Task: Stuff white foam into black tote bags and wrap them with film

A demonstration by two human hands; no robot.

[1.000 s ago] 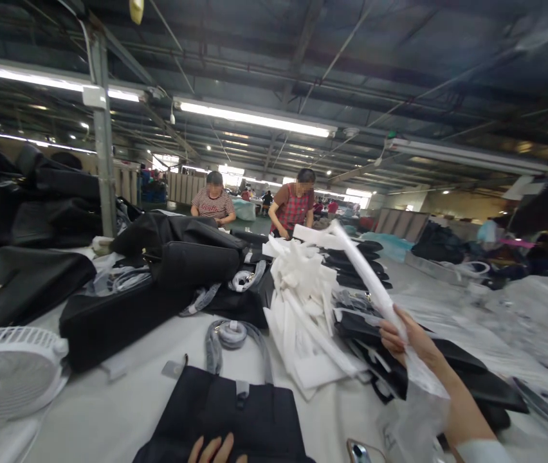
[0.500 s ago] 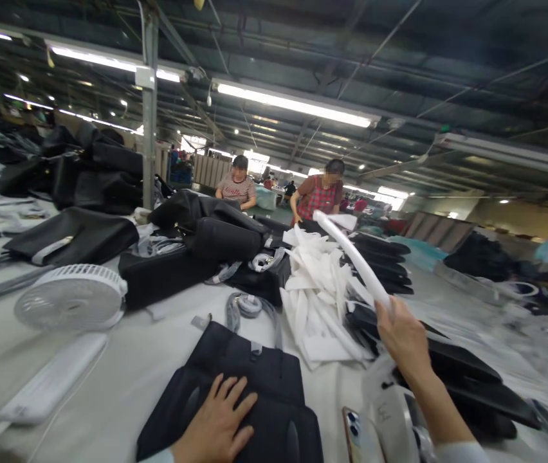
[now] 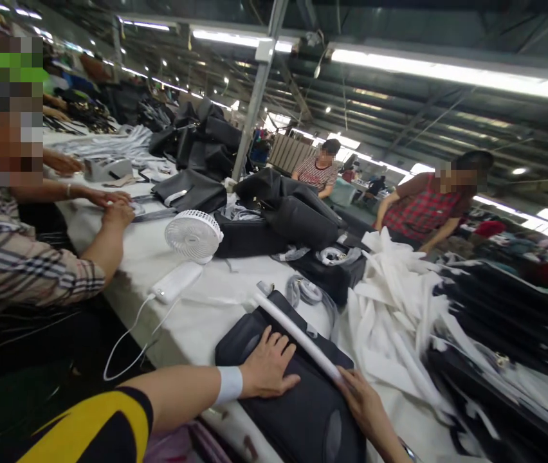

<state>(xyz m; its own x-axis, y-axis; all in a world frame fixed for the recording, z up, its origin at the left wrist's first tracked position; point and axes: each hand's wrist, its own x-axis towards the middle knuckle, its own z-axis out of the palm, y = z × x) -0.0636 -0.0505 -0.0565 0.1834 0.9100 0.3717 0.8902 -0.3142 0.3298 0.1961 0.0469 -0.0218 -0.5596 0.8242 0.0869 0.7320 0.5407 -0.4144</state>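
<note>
A flat black bag lies at an angle on the table in front of me. My left hand rests palm down on its upper face, fingers spread. My right hand grips one end of a long white strip, which looks like folded or rolled sheet material. The strip lies across the upper part of the bag, its far end near the bag's top left corner. Just beyond the bag is a coiled, plastic-wrapped strap. To the right, a heap of white sheets spreads over the table.
A white fan and a white power bank with a cable stand left of the bag. Black bags are piled behind. Stacked black pieces lie right. A co-worker's arms reach in from the left; two people stand opposite.
My right hand has brought the white strip from above the heap leftward and down onto the bag. My left hand stays on the bag. The view has swung left.
</note>
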